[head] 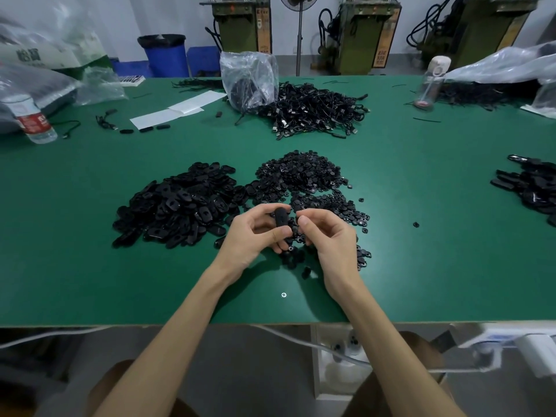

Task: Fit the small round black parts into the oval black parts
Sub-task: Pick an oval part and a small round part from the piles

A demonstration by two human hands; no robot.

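While our left hand [251, 237] pinches an oval part [282, 218], we should face its hole toward our right hand [329, 240], whose curled fingers hold we cannot tell what.

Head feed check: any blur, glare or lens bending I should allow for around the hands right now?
Head view: even light, no harsh glare on the green table, soft shadows under the left hand and right hand; wide-angle bending bows the table's near edge and tilts the far machines; the oval part the left hand holds is sharp, but black-on-black hides detail; below the table it blurs.
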